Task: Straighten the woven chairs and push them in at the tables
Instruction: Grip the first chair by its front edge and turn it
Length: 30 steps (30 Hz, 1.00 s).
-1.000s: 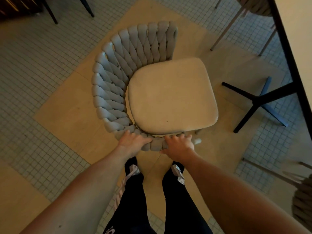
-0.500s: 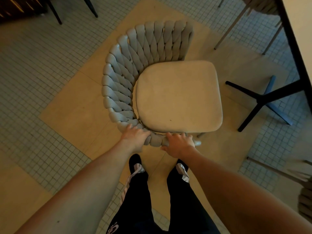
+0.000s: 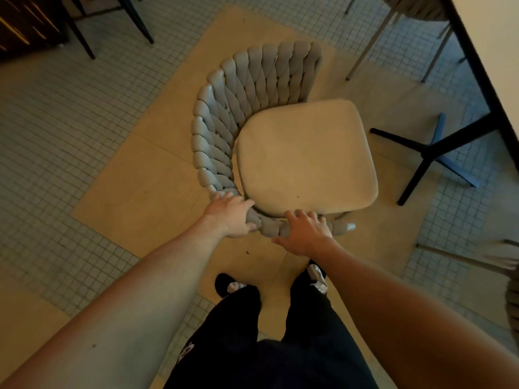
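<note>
On the tan floor panel (image 3: 134,186), just ahead of your feet, sits the woven chair (image 3: 247,91), seat cushion (image 3: 303,158) facing right toward the table (image 3: 488,37) — out in the open, not tucked in. Its front edge is near the black table base (image 3: 429,150) but not touching.

Your left hand (image 3: 230,214) grips the near end of the woven rim, fingers curled over the top, thumb underneath. Your right hand (image 3: 303,231) holds the same rim just beside it, fingers wrapped over the braid toward the cushion, thumb out to the left. Both hands on one armrest: my read is that's for leverage, so you can swing the chair about rather than lift it.

Chair looks skewed relative to the table edge, so judging from that, you're in the straighten step; push-in not yet done.

Watch the table base legs — chair legs could snag there. Another woven chair (image 3: 415,7) sits top right by the table, a third (image 3: 512,313) at the right edge.
</note>
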Tool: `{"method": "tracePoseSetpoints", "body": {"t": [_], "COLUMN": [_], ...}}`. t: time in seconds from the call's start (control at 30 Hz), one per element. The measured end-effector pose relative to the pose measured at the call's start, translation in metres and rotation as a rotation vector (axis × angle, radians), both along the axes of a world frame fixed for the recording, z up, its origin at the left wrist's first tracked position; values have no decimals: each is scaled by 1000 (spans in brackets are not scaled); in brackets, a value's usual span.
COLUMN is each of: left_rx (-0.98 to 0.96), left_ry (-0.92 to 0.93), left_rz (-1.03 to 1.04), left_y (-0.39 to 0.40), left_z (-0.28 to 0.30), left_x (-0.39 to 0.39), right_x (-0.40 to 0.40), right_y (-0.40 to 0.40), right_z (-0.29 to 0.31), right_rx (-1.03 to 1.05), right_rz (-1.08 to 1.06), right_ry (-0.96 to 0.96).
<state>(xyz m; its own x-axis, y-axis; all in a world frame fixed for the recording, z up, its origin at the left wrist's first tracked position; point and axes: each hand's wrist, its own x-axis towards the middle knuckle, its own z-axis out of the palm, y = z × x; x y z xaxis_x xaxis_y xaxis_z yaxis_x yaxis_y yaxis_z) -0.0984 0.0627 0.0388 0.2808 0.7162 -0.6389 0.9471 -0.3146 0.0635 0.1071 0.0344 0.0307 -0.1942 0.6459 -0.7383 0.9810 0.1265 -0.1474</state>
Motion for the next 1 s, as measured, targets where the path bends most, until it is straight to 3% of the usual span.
{"method": "tracePoseSetpoints", "body": {"t": [0.4,1.0], "left_rx": [-10,-46], "left_ry": [8,29], "left_rz": [-179,-336], "left_y": [51,158], "left_z": [16,20], "left_x": [-33,-94], "right_x": [-37,-104], "right_y": [4,74], "right_z": [18,12], "right_rx": [69,48], "right_rz": [-225,-412], "right_ry": [42,38]}}
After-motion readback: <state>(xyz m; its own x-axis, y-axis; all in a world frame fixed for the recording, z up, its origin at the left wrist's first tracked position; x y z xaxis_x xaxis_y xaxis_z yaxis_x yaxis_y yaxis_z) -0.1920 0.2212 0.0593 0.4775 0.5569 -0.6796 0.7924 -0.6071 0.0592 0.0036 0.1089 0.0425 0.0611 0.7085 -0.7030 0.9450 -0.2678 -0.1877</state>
